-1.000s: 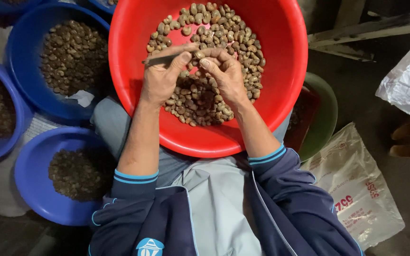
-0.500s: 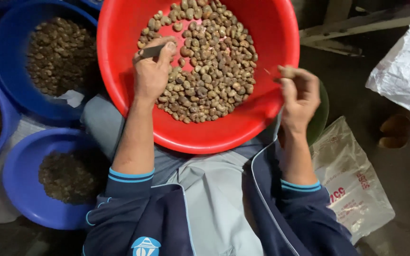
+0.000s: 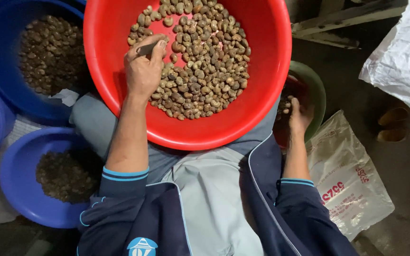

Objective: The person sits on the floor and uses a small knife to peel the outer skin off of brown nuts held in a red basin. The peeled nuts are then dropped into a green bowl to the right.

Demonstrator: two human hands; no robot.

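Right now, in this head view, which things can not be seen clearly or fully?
- Tool in the left hand: the fingers hide most of it, so its kind is unclear.
- Green bowl: the red basin hides much of it.
- What the right hand holds, if anything: seen from the back only.
- Red basin top and the blue basins: cut off by the frame edges.
- Dark contents of the blue basins: too small to identify.
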